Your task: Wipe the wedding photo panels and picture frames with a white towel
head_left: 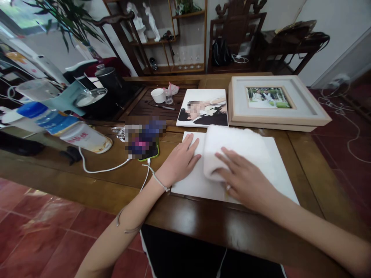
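A flat white board lies on the wooden table in front of me. My left hand rests flat on the board's left side, its fingers spread. Over the middle of the board is a folded white cloth, thick and soft looking. My right hand grips the cloth's near left part, with the fingers on top and the thumb side lower down. The cloth hides part of the board beneath it.
Behind the board are a photo panel and stacked wooden picture frames. Left of my left hand lies a charging phone with a white cable. A large blue-capped bottle, a small white cup and a dark kettle stand farther left.
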`<state>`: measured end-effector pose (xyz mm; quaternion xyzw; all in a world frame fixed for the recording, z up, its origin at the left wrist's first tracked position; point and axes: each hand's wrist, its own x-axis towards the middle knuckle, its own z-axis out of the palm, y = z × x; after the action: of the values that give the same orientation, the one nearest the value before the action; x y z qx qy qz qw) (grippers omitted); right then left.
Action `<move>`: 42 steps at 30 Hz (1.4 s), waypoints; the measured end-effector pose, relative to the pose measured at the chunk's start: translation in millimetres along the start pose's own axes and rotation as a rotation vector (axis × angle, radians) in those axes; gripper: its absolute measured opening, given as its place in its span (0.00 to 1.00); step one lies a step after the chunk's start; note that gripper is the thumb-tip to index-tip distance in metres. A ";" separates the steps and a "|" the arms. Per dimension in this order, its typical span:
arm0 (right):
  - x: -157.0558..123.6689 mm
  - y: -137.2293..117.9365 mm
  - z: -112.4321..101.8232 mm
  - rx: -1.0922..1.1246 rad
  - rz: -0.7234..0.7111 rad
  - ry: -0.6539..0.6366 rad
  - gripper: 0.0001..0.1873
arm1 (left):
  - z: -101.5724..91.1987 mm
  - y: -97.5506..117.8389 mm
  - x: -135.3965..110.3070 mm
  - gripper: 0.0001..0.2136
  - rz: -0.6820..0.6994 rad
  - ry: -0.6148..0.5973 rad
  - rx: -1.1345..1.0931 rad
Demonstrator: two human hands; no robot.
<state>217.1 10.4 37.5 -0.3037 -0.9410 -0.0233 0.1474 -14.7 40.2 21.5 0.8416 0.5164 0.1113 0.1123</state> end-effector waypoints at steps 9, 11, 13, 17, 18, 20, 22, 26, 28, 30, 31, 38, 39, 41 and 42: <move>-11.4 -22.6 -19.7 0.171 -0.066 -0.098 0.15 | -2.0 -1.0 -1.1 0.23 0.002 0.006 -0.043; -5.5 7.8 -20.4 0.089 0.009 -0.091 0.17 | -3.0 1.1 -0.4 0.23 -0.029 0.032 -0.068; -1.2 35.8 -18.1 -0.020 0.117 -0.052 0.18 | -4.8 3.5 0.9 0.23 -0.054 0.071 -0.122; 2.6 54.4 -5.8 -0.090 0.195 0.009 0.20 | -9.0 6.8 4.1 0.22 -0.104 0.239 -0.309; 3.6 50.2 -2.3 -0.072 0.169 0.001 0.21 | -9.9 7.4 4.6 0.22 -0.130 0.284 -0.358; 5.9 35.0 3.0 0.002 0.081 -0.044 0.22 | -11.0 8.6 5.3 0.21 -0.182 0.354 -0.440; 7.4 15.6 2.8 0.113 -0.036 -0.104 0.21 | -10.8 9.6 5.8 0.21 -0.204 0.399 -0.487; -1.4 -16.8 -19.7 0.310 -0.184 -0.237 0.21 | -7.0 9.8 7.0 0.21 -0.172 0.421 -0.471; -14.5 -22.9 -37.5 0.339 -0.157 -0.268 0.21 | -3.9 8.9 7.3 0.21 -0.140 0.389 -0.422; -32.6 -18.0 -53.0 0.321 -0.088 -0.232 0.23 | -0.1 7.7 6.8 0.22 -0.118 0.315 -0.356; -42.4 -10.7 -58.3 0.298 -0.049 -0.192 0.24 | 1.9 7.0 6.2 0.22 -0.112 0.265 -0.316; -80.6 78.1 -46.9 -0.045 0.326 -0.091 0.18 | 14.0 4.9 1.8 0.24 -0.076 0.090 -0.069; -80.5 80.1 -43.4 -0.102 0.374 -0.083 0.18 | 14.3 4.9 1.8 0.24 -0.078 0.086 -0.057; -81.1 66.5 -39.2 -0.147 0.373 -0.057 0.17 | 13.9 5.1 2.0 0.24 -0.073 0.076 -0.046; -83.1 52.5 -38.7 -0.129 0.322 -0.040 0.17 | 13.4 5.1 2.1 0.24 -0.068 0.075 -0.046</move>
<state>321.8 1.1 47.9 -0.4597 -0.8795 -0.0535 0.1109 -5.4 38.8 10.5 0.8161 0.5458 0.1507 0.1157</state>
